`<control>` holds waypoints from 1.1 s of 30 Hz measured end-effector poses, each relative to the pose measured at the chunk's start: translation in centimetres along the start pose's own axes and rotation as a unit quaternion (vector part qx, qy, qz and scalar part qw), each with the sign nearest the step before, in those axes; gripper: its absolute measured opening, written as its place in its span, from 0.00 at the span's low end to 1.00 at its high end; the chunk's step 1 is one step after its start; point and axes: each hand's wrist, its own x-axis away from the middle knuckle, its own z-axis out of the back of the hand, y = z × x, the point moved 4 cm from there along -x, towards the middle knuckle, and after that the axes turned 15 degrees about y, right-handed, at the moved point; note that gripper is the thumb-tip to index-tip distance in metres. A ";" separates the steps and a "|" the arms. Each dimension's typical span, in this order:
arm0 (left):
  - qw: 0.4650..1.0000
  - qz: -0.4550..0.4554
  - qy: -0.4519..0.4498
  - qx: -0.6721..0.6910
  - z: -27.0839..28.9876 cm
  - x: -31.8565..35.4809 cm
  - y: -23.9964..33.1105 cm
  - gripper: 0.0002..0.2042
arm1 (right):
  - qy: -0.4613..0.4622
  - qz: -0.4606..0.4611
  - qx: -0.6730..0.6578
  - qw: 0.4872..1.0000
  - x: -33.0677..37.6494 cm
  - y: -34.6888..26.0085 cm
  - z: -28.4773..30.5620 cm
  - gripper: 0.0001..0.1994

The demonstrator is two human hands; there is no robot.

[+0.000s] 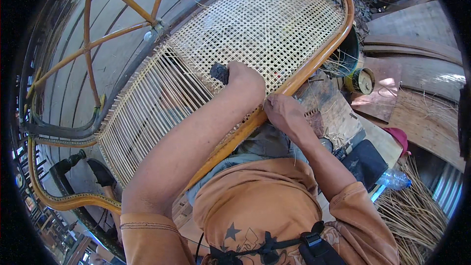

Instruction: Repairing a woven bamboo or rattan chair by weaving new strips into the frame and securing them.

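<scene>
Our orange shirt (pixel 260 196) lies nearest the camera, a black strap with its buckle (pixel 311 239) crossing it, and just past it spreads the cane panel (pixel 245 27), from which we place everything else. Along the panel's near edge curves a glossy, honey-coloured rail (pixel 316 64). Most of the panel is a full lattice with diagonals; its left part shows only parallel strands (pixel 140 110).

Our left hand (pixel 240 75) is over the lattice, close to where the two parts meet, curled around a dark, rough block (pixel 219 72) (its use we cannot tell). Our right hand (pixel 284 112) is at the rail, on the panel's near edge, fingertips drawn together; whether they pinch a strand is hidden from us.

As we judge it, this is edge work where cane meets rail, and it calls for patience — even tension, no jerks. We would do well to lay each strand flat and untwisted, so that the lattice holes match their neighbours. The block should bear lightly on the weave, if at all — hard pressure could crack thin cane. Our left forearm (pixel 196 132) crosses above the parallel strands, so lifting it rather than leaning would spare them.

Right of the panel are a round tin (pixel 363 81) and some boards (pixel 414 76); nearer us on that side, a plastic bottle (pixel 392 180) lies beside a bundle of long strips (pixel 412 203).
</scene>
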 end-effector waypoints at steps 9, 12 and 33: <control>0.995 0.052 0.031 0.074 -1.4 0.9 -2.6 0.12 | -0.062 0.074 -0.002 0.995 -1.6 0.9 0.7 0.10; 0.990 0.126 0.030 0.058 -2.1 4.5 -7.0 0.16 | -0.097 0.107 0.059 0.988 -2.4 0.5 2.9 0.09; 0.984 0.108 0.079 0.116 2.8 7.8 -6.9 0.20 | -0.076 0.095 -0.311 0.943 -2.5 -3.2 1.1 0.09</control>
